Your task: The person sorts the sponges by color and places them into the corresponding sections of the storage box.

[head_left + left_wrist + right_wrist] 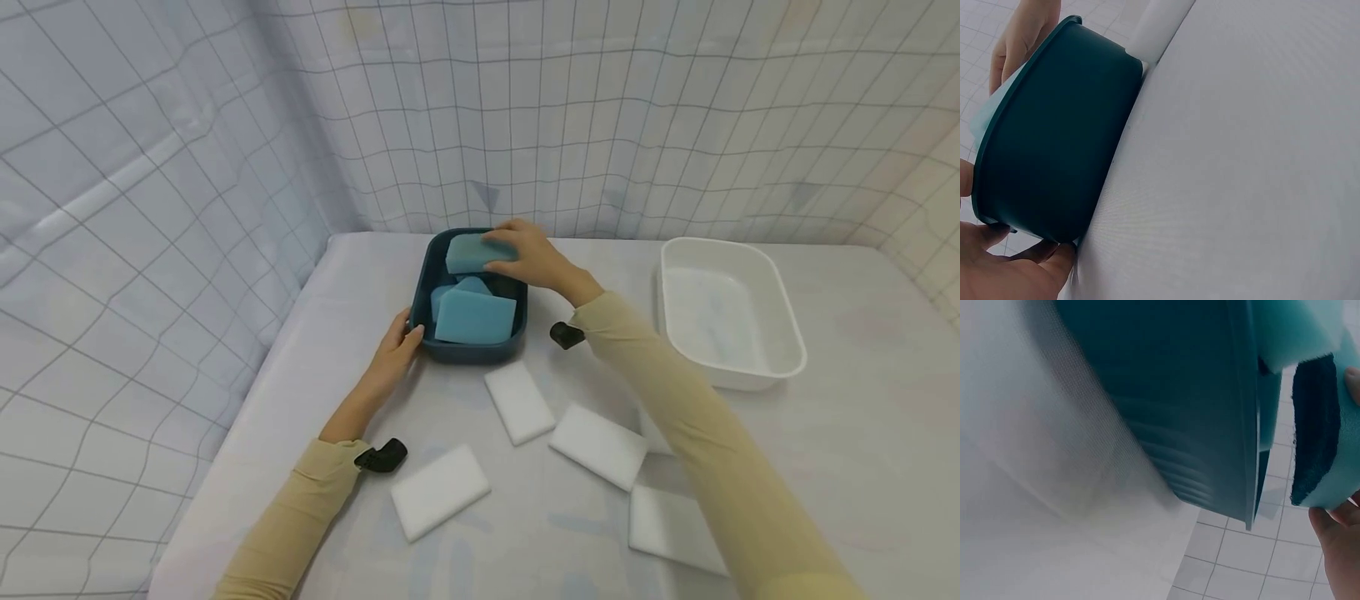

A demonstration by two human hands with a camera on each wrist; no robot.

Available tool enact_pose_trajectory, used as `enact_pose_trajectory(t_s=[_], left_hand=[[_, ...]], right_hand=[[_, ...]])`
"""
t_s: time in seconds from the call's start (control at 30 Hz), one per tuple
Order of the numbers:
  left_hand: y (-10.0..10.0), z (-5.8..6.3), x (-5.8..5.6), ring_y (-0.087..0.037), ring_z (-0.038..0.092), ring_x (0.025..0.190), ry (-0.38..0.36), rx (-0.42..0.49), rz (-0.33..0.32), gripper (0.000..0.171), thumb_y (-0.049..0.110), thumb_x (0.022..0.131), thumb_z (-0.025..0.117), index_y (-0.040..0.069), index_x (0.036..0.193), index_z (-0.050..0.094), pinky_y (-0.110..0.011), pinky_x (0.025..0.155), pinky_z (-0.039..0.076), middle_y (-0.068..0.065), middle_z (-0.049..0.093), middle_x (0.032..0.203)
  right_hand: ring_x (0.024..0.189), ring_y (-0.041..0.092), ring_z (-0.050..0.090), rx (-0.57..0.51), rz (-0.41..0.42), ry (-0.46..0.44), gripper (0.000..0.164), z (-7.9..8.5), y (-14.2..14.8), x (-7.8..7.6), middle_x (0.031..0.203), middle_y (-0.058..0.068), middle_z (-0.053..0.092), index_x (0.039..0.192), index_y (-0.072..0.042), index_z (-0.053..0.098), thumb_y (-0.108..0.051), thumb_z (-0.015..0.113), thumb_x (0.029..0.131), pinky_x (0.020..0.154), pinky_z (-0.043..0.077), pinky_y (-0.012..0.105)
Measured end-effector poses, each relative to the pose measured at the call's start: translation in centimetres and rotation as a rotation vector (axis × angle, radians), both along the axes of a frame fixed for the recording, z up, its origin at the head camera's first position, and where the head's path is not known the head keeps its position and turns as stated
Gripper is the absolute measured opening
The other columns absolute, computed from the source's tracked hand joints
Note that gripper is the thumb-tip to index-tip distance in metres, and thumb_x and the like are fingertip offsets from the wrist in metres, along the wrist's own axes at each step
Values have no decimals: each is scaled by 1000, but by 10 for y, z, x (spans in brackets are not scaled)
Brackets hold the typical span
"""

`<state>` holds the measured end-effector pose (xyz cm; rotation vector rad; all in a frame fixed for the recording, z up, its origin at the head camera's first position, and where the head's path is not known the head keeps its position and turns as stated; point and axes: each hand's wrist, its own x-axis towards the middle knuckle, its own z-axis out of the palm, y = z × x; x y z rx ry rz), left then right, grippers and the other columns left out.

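A dark teal plastic tub (469,354) stands on the white-covered table, with several light blue sponges (476,317) inside. My right hand (536,257) grips one blue sponge (467,252) over the tub's far end, thumb on one edge and fingers on the other. In the right wrist view this sponge shows a dark scouring layer (1316,425) and sits apart from the tub rim. My left hand (395,348) holds the tub at its near left corner, thumb at the rim. Its fingertips (1063,256) touch the tub's outside close to the table.
Several white sponge blocks (441,492) lie scattered on the near table, some partly hidden under my right forearm. A white plastic tub (750,379) with nothing in it stands to the right. Grid-patterned white curtains (555,125) hang behind and to the left.
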<state>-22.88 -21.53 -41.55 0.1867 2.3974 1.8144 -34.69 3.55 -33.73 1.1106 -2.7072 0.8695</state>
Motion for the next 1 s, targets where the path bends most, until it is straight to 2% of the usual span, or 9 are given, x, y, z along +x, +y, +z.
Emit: enact_pose_trajectory(t_s=[0.23, 0.47, 0.63, 0.83, 1.0], left_hand=[[5, -2, -1, -29, 18, 143, -3, 23, -20, 52, 25, 103, 34, 10, 149, 18, -50, 116, 21, -15, 16, 156], [4, 1, 0, -31, 16, 144, -5, 21, -21, 53, 26, 103, 33, 10, 150, 15, -50, 116, 21, -16, 13, 157], [0, 1, 0, -30, 15, 145, -9, 1, -9, 54, 27, 103, 33, 10, 150, 14, -49, 117, 21, -15, 12, 158], [-2, 4, 0, -30, 16, 145, -19, -42, 4, 55, 28, 103, 33, 9, 150, 14, -48, 116, 22, -16, 13, 157], [-3, 7, -3, -33, 19, 145, -99, -56, 3, 55, 31, 104, 26, 7, 151, 10, -47, 117, 21, -18, 13, 157]], right_hand=[[128, 33, 41, -19, -15, 12, 58, -2, -8, -1, 138, 20, 43, 135, -5, 49, -27, 69, 85, 107, 36, 48], [142, 35, 24, 18, -35, -41, 68, 5, -7, 0, 152, 18, 27, 144, -10, 37, -34, 65, 87, 114, 25, 52], [142, 32, 24, 16, -2, -63, 66, 11, -6, 2, 152, 17, 28, 144, -9, 37, -33, 64, 88, 115, 25, 50], [141, 30, 27, 8, 31, -46, 62, 11, -9, 5, 150, 16, 31, 142, -9, 39, -32, 63, 89, 115, 25, 48], [139, 30, 29, 6, 53, -46, 59, 8, -9, 10, 149, 17, 33, 141, -8, 40, -29, 61, 90, 115, 27, 46]])
